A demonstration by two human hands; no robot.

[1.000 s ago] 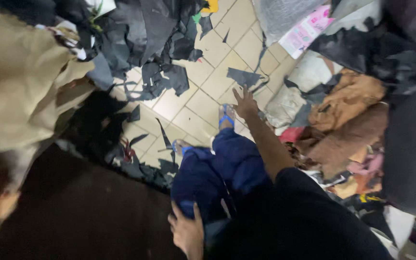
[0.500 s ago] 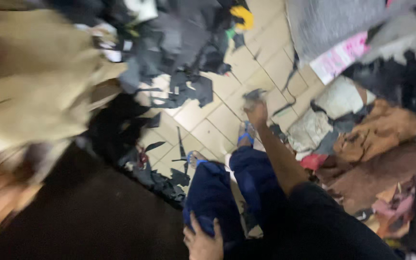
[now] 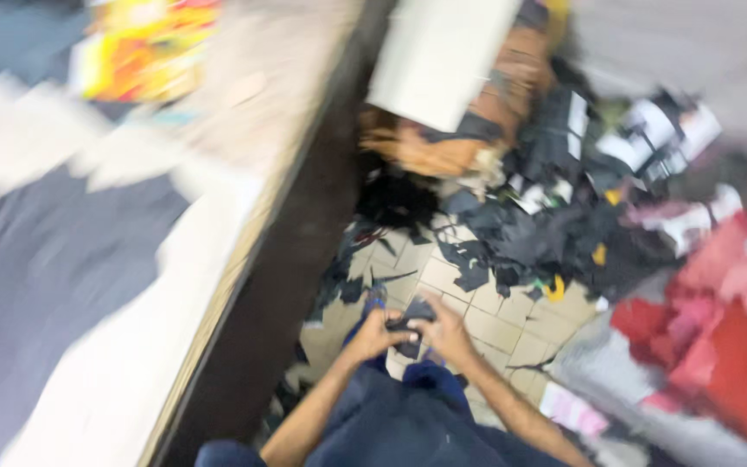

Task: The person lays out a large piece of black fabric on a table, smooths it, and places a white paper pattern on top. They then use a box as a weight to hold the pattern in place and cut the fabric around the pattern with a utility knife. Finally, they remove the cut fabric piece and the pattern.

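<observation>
Your left hand and right hand both grip one dark scrap, small, flat, ragged-edged, held above the tiled floor over your knees. Blur hides finer texture. A scrap pile lies beyond; table edge at left.

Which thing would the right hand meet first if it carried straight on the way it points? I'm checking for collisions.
The right hand points inward at the dark scrap it already holds with the left hand. Beyond that, probably the left hand; blur hides the depth.
</observation>
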